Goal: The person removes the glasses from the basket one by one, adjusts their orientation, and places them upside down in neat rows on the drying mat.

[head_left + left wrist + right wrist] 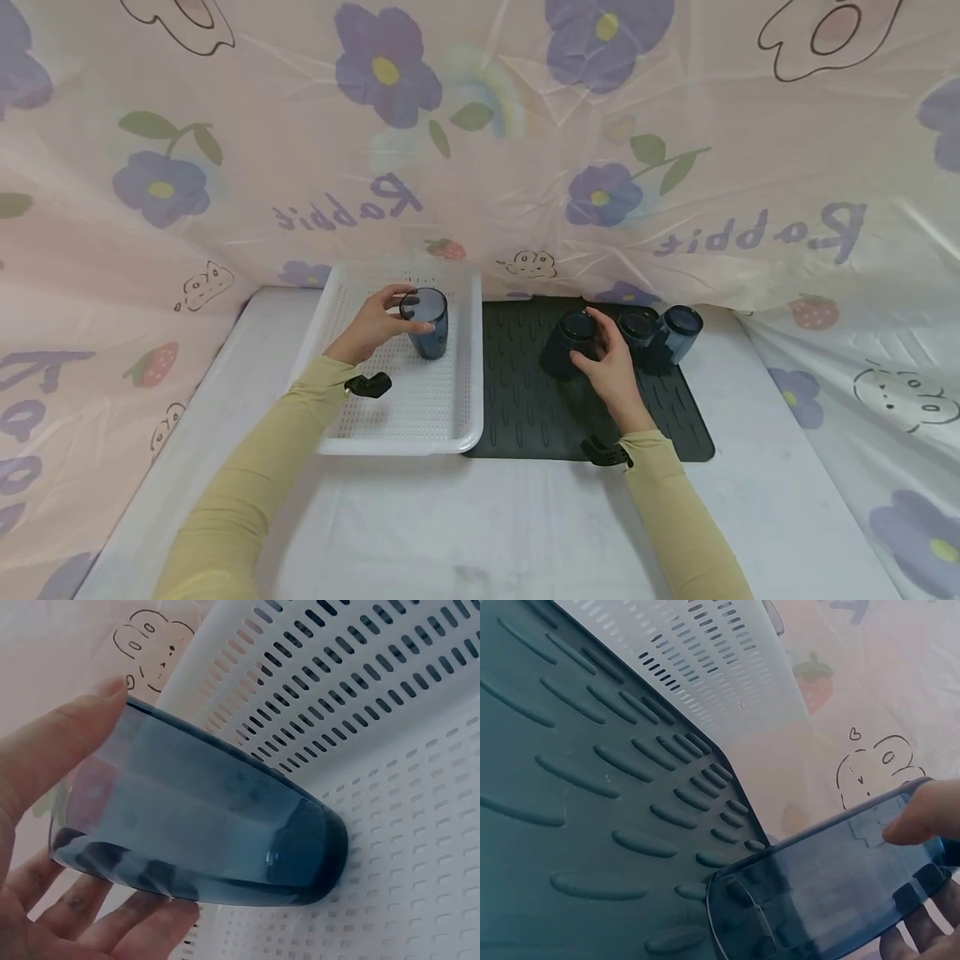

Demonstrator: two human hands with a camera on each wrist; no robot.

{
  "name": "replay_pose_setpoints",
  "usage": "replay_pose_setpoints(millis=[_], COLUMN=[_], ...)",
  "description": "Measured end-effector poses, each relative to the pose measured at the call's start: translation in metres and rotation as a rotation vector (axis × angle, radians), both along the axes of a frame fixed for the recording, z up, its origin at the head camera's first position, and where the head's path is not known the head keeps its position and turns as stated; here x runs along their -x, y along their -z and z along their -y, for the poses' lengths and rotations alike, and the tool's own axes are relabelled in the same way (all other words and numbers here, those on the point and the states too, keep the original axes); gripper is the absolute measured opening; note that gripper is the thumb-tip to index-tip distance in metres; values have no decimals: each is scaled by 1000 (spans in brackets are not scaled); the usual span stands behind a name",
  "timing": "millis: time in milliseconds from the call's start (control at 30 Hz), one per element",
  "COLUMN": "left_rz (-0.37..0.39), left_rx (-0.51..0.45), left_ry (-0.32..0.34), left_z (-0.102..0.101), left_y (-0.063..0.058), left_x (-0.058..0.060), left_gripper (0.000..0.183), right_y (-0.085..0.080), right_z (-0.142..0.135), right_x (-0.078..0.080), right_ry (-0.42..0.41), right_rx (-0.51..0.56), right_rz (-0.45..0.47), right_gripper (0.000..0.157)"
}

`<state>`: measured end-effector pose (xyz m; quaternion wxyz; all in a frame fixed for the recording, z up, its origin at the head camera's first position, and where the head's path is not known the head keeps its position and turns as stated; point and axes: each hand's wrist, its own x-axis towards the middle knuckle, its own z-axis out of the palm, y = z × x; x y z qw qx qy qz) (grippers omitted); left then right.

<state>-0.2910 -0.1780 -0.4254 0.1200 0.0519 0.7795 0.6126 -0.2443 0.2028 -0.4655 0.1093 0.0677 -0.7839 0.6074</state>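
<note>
My left hand [382, 323] grips a blue drinking glass [431, 321] near its rim, thumb on one side and fingers on the other. That glass stands upright in the white perforated basket [477, 375], and the left wrist view shows its base close to the basket floor. On the dark drying mat [517, 400], my right hand [611, 367] holds a second blue glass [817, 877] between thumb and fingers. This one is upside down, its mouth towards the mat. Beside the right hand two more blue glasses [637, 327] [681, 329] stand inverted at the mat's right.
The basket sits left of the mat on a white table [525, 525]. A patterned curtain [495, 183] with flowers and rabbits hangs behind and along both sides. Dark bands [367, 384] are worn on both wrists.
</note>
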Motion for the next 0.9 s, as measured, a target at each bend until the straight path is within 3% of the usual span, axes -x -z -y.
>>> replay_pose_setpoints(millis=[300,533,667,900], left_rz=[43,31,21,20], left_rx=[25,68,99,165], left_ry=[13,-35,-73,-101], left_z=[-5,1,-1,-5], left_y=[-26,-9,-9,-15], left_x=[-21,-20,-24,-35], left_gripper=[83,89,85,81], right_y=[-16,-37,-39,-23], right_z=[3,13,13,6], right_x=[-8,-20,-20,-9], right_ry=[-9,-6,3,2], right_rx=[11,0,1,40], right_rz=[28,56,68,96], right_gripper=[73,69,67,67])
